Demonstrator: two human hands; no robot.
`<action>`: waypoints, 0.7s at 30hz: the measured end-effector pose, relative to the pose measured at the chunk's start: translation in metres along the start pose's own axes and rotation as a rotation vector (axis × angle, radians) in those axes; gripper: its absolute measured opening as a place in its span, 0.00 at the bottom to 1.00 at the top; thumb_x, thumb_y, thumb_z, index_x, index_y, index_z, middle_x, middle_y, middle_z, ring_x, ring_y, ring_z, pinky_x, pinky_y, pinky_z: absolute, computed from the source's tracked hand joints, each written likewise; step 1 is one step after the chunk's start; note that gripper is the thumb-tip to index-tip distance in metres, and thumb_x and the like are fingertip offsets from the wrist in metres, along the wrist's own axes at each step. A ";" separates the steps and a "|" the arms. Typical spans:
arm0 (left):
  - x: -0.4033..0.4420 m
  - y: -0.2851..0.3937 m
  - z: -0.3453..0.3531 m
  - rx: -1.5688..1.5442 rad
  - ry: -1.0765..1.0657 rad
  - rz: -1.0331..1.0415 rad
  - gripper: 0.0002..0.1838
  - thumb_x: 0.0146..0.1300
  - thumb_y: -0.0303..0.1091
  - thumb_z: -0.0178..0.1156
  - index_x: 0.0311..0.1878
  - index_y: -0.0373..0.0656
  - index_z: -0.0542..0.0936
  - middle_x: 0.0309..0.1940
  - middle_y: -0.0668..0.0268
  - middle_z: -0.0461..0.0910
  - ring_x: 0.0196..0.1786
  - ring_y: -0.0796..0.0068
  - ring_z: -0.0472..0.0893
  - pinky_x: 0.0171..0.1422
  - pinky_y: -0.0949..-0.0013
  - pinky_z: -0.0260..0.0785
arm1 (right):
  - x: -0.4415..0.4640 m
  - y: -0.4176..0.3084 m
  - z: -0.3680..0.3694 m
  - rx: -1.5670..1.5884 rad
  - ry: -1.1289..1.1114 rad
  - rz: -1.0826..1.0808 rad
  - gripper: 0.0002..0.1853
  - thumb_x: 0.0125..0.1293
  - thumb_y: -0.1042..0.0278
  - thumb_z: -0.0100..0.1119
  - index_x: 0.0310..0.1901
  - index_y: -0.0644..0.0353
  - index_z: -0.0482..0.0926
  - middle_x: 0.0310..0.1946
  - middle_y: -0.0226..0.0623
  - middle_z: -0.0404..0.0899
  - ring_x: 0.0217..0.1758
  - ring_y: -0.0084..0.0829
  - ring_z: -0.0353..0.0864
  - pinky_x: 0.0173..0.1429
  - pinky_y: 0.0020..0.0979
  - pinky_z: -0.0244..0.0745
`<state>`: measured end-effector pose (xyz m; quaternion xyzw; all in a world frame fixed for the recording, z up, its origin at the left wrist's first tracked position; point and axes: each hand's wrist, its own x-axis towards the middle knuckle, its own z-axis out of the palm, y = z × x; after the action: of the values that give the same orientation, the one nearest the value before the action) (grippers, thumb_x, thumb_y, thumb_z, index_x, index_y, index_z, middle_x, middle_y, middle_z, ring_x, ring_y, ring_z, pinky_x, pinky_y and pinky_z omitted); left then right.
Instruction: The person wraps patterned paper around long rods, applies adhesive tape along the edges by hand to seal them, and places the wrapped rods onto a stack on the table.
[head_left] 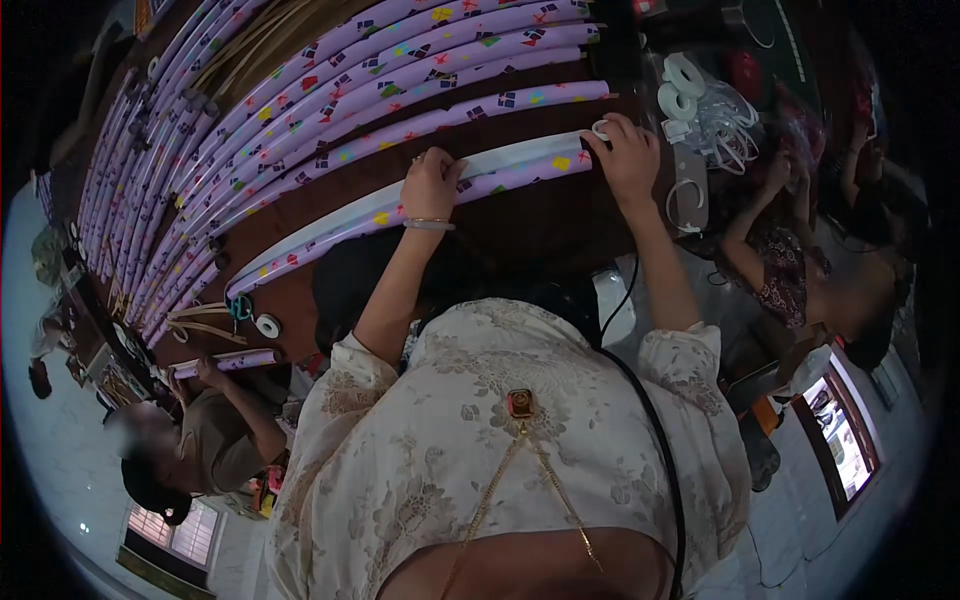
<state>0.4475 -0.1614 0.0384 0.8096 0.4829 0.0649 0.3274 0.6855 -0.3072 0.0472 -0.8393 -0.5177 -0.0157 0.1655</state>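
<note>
A long roll of purple patterned wrapping paper (540, 171) lies across the table in front of me, with a white strip (517, 155) along its far side. My left hand (430, 186) rests at the middle of this roll, its fingers bent and closed at the paper's edge. At the right end of the roll, my right hand (628, 162) pinches a small white roll of tape (601, 130) between thumb and fingers. Part of that tape is hidden by the fingers.
Many similar purple rolls (400, 92) lie beyond and to the left. White tape rolls (682, 75) and clear plastic sit at the right. Scissors (240, 308) and another tape roll (267, 325) lie at left. Co-workers (220, 430) sit on both sides.
</note>
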 end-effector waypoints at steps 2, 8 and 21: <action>0.001 0.001 0.000 -0.006 0.000 0.006 0.12 0.49 0.37 0.65 0.27 0.42 0.74 0.23 0.61 0.75 0.30 0.60 0.76 0.32 0.60 0.68 | 0.001 -0.002 0.000 -0.019 0.017 -0.012 0.11 0.53 0.57 0.61 0.31 0.55 0.75 0.38 0.28 0.76 0.38 0.33 0.75 0.47 0.38 0.65; -0.001 0.000 0.001 0.001 0.010 0.015 0.11 0.49 0.36 0.65 0.27 0.42 0.73 0.23 0.61 0.75 0.30 0.59 0.76 0.32 0.60 0.68 | -0.002 -0.002 0.005 -0.064 0.016 0.005 0.11 0.53 0.56 0.60 0.31 0.54 0.77 0.40 0.26 0.76 0.39 0.31 0.75 0.48 0.33 0.63; 0.010 0.007 -0.004 0.214 -0.038 0.257 0.09 0.50 0.32 0.60 0.35 0.45 0.73 0.33 0.63 0.75 0.39 0.62 0.75 0.40 0.63 0.69 | -0.011 -0.005 0.005 -0.005 0.119 0.075 0.12 0.51 0.57 0.64 0.29 0.56 0.76 0.40 0.26 0.78 0.41 0.29 0.76 0.46 0.33 0.65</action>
<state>0.4564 -0.1533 0.0438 0.8960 0.3732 0.0390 0.2373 0.6749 -0.3132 0.0418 -0.8560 -0.4753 -0.0607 0.1943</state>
